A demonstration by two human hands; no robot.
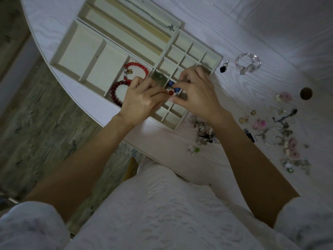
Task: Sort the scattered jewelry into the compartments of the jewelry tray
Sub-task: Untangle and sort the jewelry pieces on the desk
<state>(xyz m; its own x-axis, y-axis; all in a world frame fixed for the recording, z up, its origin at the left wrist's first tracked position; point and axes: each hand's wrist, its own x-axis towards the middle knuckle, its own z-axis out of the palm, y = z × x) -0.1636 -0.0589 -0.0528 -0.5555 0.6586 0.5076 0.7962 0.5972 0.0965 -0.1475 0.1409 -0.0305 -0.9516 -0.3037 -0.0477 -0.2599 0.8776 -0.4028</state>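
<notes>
A cream jewelry tray (90, 56) with many compartments lies on the white table. Two red bead bracelets (137, 66) sit in one of its larger sections, and something green (159, 78) fills a small cell. Above the small cells both hands meet over a small piece with red, white and blue beads (172, 90). My left hand (142, 98) pinches its red end, and my right hand (196, 92) pinches the blue end. Scattered jewelry (270, 134) lies on the table to the right.
A clear bead bracelet (248, 64) and a dark pendant (223, 68) lie right of the tray. A thin chain (162, 20) rests in a long far compartment. A round dark hole (306, 93) marks the table. The table's curved edge runs along the left; wooden floor below.
</notes>
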